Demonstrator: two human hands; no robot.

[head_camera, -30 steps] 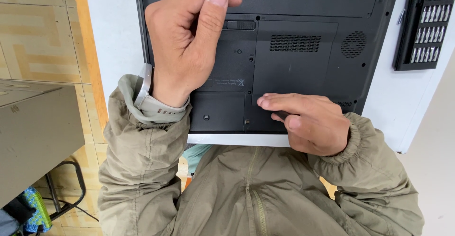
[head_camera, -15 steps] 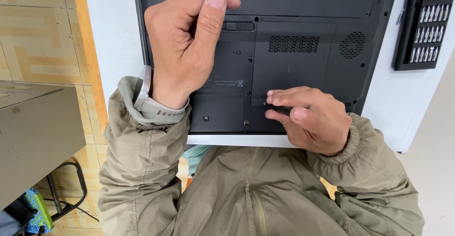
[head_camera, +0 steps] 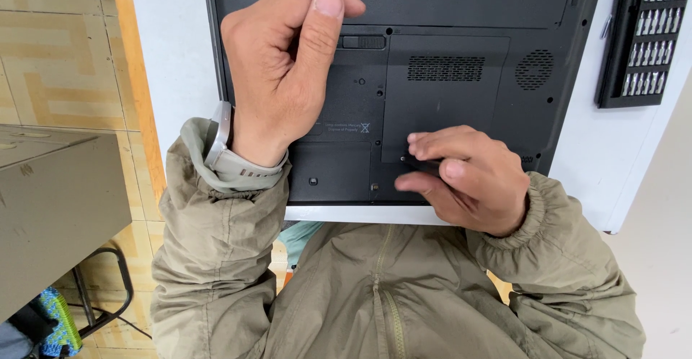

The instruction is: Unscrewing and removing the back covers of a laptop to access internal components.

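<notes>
Head view, looking straight down: my left hand [head_camera: 285,78] is loosely curled with the thumb up, grasping nothing, and rests on the upturned base of the black laptop [head_camera: 461,78] near its left edge. My right hand [head_camera: 468,179] is pinched on a small dark tool [head_camera: 422,163], probably a screwdriver, though most of it is hidden under my fingers. Its visible end sits at the lower edge of the vented access panel [head_camera: 443,99], close to the laptop's near edge.

The laptop lies bottom-up on the white bench [head_camera: 173,71], its long axis running left to right across my view, its near edge almost at the bench's near edge. The panel lies just beyond my right hand, up and slightly left of it, touching my fingertips [head_camera: 418,140]; my right hand is clearly the nearer one to it. The tool's short visible length runs roughly left to right, pointing left towards the panel's lower left corner.

A black bit set [head_camera: 641,42] stands at the bench's far right, well apart from both hands.
</notes>
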